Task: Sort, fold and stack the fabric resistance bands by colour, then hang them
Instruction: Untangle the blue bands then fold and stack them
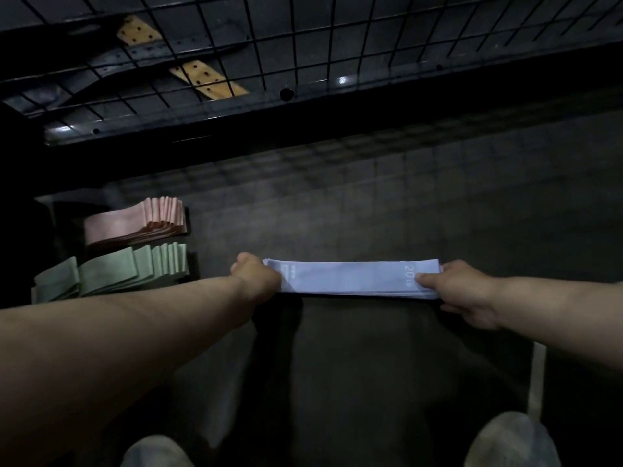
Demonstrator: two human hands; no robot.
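Both hands: left [258,276], right [467,293] pinching ends of blue bands [354,278]

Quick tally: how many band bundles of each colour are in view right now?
Pink stack: 1
Green stack: 1, fanned out
Blue bundle: 1, gripped by left hand and right hand
Total: 3

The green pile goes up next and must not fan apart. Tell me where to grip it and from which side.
Probably pinch the green pile across its middle, coming from its near long edge: the right end is fanned into steps, so the middle likely catches more layers, and the pink pile crowds the far side.
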